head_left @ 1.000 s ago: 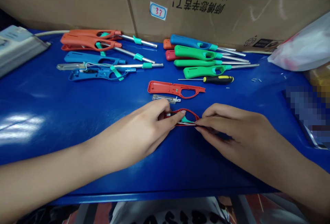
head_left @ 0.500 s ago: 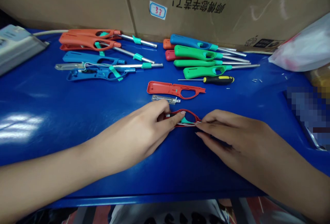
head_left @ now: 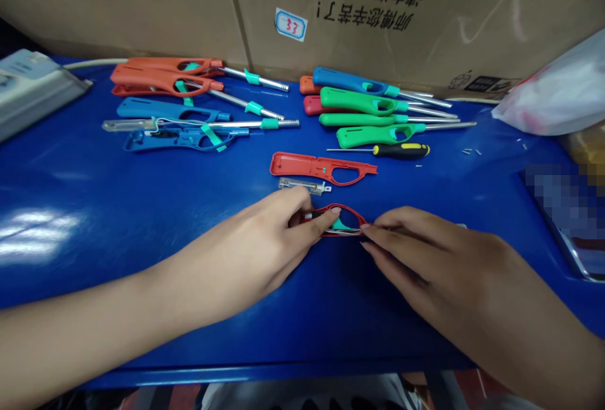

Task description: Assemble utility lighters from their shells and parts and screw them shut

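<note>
A red lighter shell half (head_left: 347,216) with a teal trigger inside lies on the blue table (head_left: 142,208) between my hands. My left hand (head_left: 265,249) covers its left end, fingers closed around it, thumb pressing near the trigger loop. My right hand (head_left: 425,259) pinches the shell's right end where the metal tube joins. Just beyond lie the other red shell half (head_left: 321,165), open side up, and a small clear fuel cartridge (head_left: 302,184).
A black-and-yellow screwdriver (head_left: 392,150) lies behind the shell. Assembled green, blue and red lighters (head_left: 373,114) are stacked at back centre, orange and blue ones (head_left: 179,101) at back left. Cardboard boxes (head_left: 359,13) line the rear. A plastic bag (head_left: 558,95) sits right, a grey device (head_left: 28,82) left.
My right hand has slid slightly down and left along the shell's end. The left hand keeps its hold, barely shifted.
</note>
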A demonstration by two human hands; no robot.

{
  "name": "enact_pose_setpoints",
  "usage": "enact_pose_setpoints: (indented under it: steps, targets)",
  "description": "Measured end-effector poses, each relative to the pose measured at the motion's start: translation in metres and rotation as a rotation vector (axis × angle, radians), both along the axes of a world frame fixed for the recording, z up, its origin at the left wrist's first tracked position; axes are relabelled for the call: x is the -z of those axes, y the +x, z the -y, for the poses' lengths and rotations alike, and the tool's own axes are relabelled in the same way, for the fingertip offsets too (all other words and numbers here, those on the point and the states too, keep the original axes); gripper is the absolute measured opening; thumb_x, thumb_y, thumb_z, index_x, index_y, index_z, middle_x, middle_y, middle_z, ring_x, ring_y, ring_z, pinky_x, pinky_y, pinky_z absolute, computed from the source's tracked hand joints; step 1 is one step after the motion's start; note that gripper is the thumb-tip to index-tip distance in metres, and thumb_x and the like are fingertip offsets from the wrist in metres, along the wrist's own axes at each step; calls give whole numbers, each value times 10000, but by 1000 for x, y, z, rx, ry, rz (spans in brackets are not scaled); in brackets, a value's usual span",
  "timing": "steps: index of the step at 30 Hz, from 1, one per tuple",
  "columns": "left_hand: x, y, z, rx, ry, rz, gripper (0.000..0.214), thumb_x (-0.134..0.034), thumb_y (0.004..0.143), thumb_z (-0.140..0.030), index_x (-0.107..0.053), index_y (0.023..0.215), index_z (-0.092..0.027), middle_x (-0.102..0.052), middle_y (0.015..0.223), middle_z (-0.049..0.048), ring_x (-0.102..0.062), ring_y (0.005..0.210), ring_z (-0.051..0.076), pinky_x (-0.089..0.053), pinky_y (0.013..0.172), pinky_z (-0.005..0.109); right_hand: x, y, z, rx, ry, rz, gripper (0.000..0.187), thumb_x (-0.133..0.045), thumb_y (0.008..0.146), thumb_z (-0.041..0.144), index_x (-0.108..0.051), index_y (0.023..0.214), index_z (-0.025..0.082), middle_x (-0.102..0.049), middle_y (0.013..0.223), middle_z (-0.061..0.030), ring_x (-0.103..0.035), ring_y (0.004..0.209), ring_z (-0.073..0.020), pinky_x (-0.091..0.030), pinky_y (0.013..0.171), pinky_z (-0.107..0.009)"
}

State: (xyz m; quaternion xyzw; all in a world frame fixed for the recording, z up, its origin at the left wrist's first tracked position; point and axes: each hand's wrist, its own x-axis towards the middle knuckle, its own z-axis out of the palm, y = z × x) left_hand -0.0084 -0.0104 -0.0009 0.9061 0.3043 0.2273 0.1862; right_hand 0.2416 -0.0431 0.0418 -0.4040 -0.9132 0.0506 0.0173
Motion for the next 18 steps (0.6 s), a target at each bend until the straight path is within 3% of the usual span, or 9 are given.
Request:
enact_pose_setpoints:
  steps: [4, 13, 18]
  targets:
    - [1, -3, 1, 16, -9, -109, 358, -465, 1068, -248, -612, 1385, -172, -609, 1050, 117, -629, 865, 181, -565, 766, 305, 1, 2, -6, 130, -4, -68, 277, -464, 982, 169, -736, 951, 212, -725, 965, -79, -613, 635, -167, -457, 552, -311]
    - [1, -3, 1, 18, -10, -119, 351, -444, 1071, -249, -641, 1348, -159, -593, 1019, 108, -604, 816, 166, -553, 734, 289, 9, 6, -11, 180, -102, -74, 106, -558, 958, 225, -650, 1009, 206, -668, 974, -56, -636, 727, -178, -461, 611, -284]
    - [0, -2, 0, 33, 12, -122, 373, -412, 1078, -248, -640, 1350, -135, -592, 1005, 117, -609, 825, 175, -562, 744, 296, 10, 9, -10, 191, -64, -11, 154, -477, 992, 201, -628, 1017, 197, -679, 933, -65, -661, 765, -211, -471, 658, -321]
